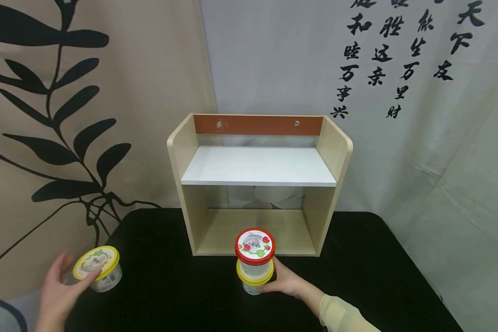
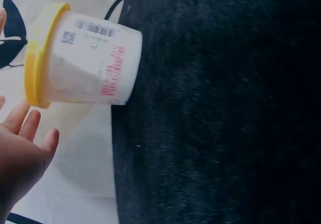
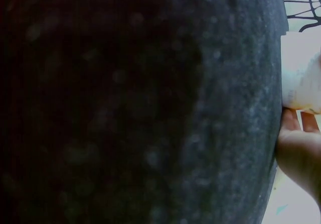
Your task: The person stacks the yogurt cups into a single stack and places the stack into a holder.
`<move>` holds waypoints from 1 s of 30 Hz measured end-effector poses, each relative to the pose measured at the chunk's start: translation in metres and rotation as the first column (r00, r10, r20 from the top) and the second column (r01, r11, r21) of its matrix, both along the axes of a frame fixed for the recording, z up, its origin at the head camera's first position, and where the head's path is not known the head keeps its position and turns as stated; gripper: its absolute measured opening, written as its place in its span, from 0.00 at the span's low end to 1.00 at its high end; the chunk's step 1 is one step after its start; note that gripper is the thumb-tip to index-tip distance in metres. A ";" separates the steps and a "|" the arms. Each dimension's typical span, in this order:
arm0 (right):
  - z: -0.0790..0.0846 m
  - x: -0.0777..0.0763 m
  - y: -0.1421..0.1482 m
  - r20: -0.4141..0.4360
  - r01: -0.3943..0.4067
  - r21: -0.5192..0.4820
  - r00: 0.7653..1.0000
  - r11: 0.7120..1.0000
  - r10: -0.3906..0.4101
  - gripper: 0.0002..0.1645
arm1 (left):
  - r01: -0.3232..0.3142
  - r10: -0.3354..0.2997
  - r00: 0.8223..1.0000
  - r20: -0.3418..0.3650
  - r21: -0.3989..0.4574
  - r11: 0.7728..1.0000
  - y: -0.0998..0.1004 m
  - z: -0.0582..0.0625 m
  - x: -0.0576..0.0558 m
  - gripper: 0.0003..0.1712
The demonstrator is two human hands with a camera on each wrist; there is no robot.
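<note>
At the table's left edge is a white tub with a yellow lid (image 1: pixel 108 276), its printed label and barcode facing the left wrist view. My left hand (image 1: pixel 64 290) is spread beside it, thumb across the near side of the lid. In the left wrist view the fingers (image 2: pixel 30 126) look extended, just short of the lid. Near the table's middle, a red-lidded tub (image 1: pixel 255 246) sits stacked on a second yellow-lidded tub (image 1: pixel 253 289). My right hand (image 1: pixel 288 279) grips the lower tub from its right side, the far fingers partly hidden.
Behind the stack stands a light wooden shelf unit (image 1: pixel 176 143) with a white upper board (image 1: pixel 259 166) and a wooden lower board (image 1: pixel 253 219). It rests on the black table (image 1: pixel 170 295). A curtain with leaf and character prints hangs behind.
</note>
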State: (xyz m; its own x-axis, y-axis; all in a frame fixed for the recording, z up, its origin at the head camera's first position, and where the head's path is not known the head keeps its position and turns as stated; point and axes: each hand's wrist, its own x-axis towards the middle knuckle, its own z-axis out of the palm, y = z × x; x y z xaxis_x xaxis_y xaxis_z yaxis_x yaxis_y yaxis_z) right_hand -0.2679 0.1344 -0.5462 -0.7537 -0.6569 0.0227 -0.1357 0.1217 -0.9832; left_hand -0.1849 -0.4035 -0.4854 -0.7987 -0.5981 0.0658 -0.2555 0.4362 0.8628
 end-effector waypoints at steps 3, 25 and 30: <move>0.000 0.000 0.000 -0.003 0.000 0.002 1.000 1.000 0.000 0.50 | 0.006 -0.006 1.000 0.017 0.025 1.000 -0.002 -0.006 0.001 0.62; 0.003 0.003 -0.001 0.013 0.012 0.013 1.000 1.000 -0.012 0.50 | 0.010 -0.015 0.999 0.028 0.163 0.987 -0.001 -0.041 -0.007 0.67; 0.003 0.003 0.000 0.013 0.013 0.013 1.000 1.000 -0.013 0.50 | 0.027 -0.028 1.000 0.002 0.184 0.983 0.000 -0.044 -0.011 0.68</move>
